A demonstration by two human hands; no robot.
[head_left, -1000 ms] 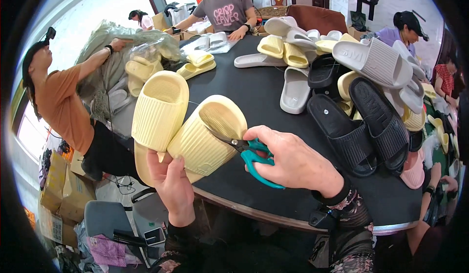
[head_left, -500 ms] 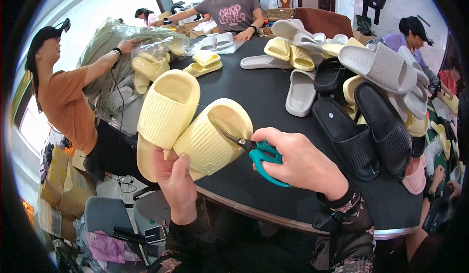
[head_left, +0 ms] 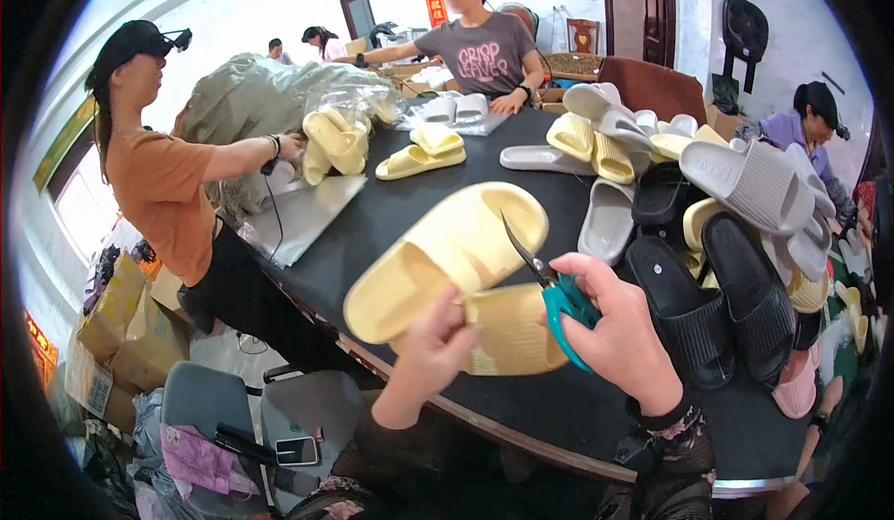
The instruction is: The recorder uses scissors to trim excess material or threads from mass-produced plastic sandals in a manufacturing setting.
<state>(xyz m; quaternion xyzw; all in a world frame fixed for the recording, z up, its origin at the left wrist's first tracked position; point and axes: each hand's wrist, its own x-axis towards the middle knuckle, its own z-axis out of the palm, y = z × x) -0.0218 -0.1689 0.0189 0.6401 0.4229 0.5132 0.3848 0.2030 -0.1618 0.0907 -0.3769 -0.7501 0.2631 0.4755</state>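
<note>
Yellow slippers (head_left: pixel 466 245) held over worktop (head_left: pixel 568 418).
Left hand (head_left: pixel 433 348) pinches the pair; right hand (head_left: pixel 610 320) grips scissors (head_left: pixel 566 310) alongside. Best keep scissors clear of slippers and left hand.

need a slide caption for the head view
Left hand gripping pale yellow slippers, right hand holding teal-handled scissors, over a black table.

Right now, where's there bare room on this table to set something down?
The black tabletop shows bare beyond the held yellow slippers, between the resting yellow pair and the nearest grey slipper. Another patch lies at the right front corner, nearer than the black slippers and pink slipper. Crowded: the right-hand slipper pile.
</note>
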